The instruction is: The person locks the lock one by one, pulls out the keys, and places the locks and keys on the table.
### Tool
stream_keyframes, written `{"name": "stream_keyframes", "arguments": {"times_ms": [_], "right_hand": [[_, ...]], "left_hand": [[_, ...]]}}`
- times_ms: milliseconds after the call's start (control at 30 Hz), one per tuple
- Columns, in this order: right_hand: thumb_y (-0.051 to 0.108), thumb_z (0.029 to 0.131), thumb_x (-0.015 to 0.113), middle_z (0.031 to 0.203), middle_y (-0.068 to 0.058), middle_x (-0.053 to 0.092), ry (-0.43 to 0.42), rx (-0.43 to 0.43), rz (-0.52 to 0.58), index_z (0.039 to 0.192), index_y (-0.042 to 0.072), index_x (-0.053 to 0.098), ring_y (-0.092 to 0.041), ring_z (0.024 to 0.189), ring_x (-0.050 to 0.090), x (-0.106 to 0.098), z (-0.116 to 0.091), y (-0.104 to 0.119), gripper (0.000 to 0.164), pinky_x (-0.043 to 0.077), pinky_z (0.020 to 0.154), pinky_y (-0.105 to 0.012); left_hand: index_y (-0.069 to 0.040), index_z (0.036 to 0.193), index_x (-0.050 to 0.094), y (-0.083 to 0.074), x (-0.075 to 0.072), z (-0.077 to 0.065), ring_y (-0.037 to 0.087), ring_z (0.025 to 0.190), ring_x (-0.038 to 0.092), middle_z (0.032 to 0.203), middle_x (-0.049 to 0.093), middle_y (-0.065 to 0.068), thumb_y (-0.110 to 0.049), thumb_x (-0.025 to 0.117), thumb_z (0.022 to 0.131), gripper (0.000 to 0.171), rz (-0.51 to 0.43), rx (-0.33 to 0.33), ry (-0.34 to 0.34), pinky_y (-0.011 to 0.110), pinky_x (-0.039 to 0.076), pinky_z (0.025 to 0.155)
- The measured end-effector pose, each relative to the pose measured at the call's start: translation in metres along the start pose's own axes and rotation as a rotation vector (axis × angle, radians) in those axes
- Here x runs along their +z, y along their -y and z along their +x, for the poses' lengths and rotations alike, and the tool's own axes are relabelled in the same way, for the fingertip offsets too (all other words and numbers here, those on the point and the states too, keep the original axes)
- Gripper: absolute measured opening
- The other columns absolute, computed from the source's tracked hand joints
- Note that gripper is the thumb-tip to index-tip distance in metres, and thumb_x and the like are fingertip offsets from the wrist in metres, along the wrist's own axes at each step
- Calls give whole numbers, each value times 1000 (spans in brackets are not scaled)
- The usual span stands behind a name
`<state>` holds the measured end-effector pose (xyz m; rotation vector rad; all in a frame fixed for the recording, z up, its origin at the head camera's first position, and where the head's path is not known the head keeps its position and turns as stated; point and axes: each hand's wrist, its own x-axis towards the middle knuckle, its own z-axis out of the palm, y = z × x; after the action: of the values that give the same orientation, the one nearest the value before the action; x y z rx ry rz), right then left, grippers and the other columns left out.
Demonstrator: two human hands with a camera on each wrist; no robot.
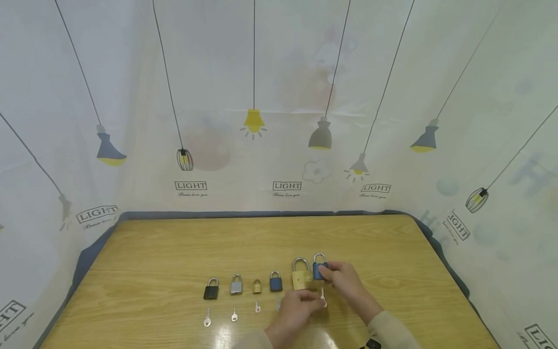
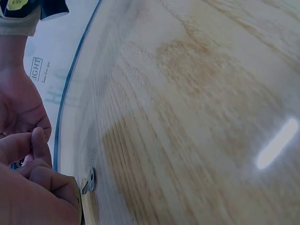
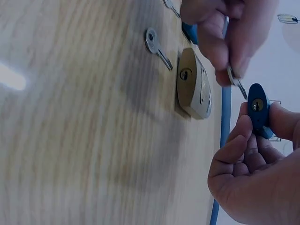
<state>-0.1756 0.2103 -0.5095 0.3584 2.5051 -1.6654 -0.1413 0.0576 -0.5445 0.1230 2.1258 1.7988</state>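
My right hand (image 1: 346, 281) holds a blue padlock (image 1: 319, 271) with a silver shackle, raised off the table. In the right wrist view, the padlock's keyhole faces the camera between thumb and fingers. My left hand (image 1: 296, 310) pinches a small silver key (image 3: 237, 83). The key's tip points toward the keyhole and looks just short of it. Beside the blue padlock in the head view is a large brass padlock (image 1: 301, 280). A loose key (image 3: 157, 47) lies on the table near the brass padlock. The fingers cover most of the pinched key's head.
To the left on the wooden table (image 1: 152, 271) stretches a row of padlocks: black (image 1: 211, 291), silver (image 1: 236, 286), small brass (image 1: 257, 287) and dark blue (image 1: 276, 282). Keys (image 1: 207, 317) lie in front of them. A printed cloth (image 1: 244, 160) hangs behind the table.
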Motion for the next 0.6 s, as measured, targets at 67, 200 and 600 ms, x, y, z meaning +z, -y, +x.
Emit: {"name": "stream_keyframes", "arguments": {"times_ms": [67,200,600], "right_hand": [[18,94,61,84,-6,66,4,-3,-9,108,-3,68,-17,78,56,-3,3,-1,27,47,70,-30],[19,93,63,86,-8,69,18,-12,-54,108,-5,68,-17,80,59,-9,7,-2,30,48,71,-31],[16,88,67,82,-6,64,67,16,-287,89,0,72,-19,81,53,-21,19,-12,17,41,68,-28]], "left_hand": [[-10,93,73,1,1,-1,12,87,59,90,71,-2,-24,75,81,19,-18,-5,17,29,46,74],[-8,95,72,1,0,-3,12,85,60,87,72,0,-23,74,83,19,-27,2,42,29,46,74],[-6,93,72,3,3,-6,11,76,63,83,73,1,-20,71,85,16,-37,24,82,26,49,68]]}}
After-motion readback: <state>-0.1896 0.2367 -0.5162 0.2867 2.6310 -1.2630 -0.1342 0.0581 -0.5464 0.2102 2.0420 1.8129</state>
